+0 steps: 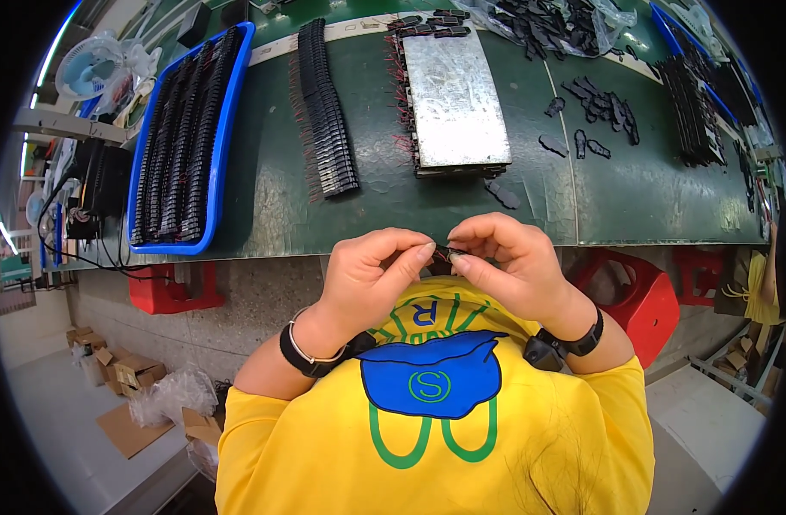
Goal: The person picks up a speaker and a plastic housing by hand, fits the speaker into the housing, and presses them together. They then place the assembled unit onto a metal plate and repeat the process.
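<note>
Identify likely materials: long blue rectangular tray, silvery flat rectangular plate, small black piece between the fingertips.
Long blue rectangular tray: probably plastic, moulded; rounded corners, even colour, slight gloss.
Silvery flat rectangular plate: likely bare metal, satin; mottled grey sheen.
Small black piece: perhaps plastic; dark, finish unclear, mostly finger-covered.

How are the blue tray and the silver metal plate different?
The blue tray has a raised rim, while the metal plate has a flat top. The tray is packed with long rows of black parts; the plate's top is mostly bare, with just a few black pieces at its far end. The tray also looks longer than the plate. Both rest on the green table.
</note>
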Motion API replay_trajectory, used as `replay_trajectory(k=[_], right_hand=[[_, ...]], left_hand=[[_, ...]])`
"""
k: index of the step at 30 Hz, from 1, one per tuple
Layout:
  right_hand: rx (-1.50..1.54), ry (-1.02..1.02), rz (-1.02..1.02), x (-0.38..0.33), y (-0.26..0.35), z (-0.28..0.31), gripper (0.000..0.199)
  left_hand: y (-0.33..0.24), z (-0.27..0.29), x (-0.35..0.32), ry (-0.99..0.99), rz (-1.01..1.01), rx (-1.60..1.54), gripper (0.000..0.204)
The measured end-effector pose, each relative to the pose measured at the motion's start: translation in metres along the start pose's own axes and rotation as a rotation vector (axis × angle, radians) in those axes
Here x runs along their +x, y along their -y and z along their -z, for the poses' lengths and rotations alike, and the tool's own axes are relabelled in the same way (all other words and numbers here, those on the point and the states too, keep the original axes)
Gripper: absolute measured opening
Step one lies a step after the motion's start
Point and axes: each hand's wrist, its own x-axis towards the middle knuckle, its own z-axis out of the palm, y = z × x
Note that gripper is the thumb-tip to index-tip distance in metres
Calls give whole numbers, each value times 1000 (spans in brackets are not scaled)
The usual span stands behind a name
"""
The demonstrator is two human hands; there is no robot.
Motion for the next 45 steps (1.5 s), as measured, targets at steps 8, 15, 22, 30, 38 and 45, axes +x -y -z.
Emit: replay_trajectory(k=[8, 15, 22, 30, 38, 45], right_hand=[[-47, -16, 13, 3, -2, -1, 16], [-206, 16, 150, 7, -3, 3, 16], [-208, 36, 203, 6, 0, 7, 17], [-260, 21, 203, 6, 7, 8, 16], [-264, 3, 210, 4, 5, 7, 17], [-299, 23, 316, 4, 1, 8, 16]], left_hand=[[-4, 2, 8, -94, -640, 565, 14], [-4, 3, 10, -24, -733, 560, 17], [-1, 4, 14, -44, -559, 424, 12], [4, 7, 10, 59, 304, -434, 12], [2, 1, 8, 68, 308, -445, 16], [-3, -2, 7, 29, 264, -309, 13]])
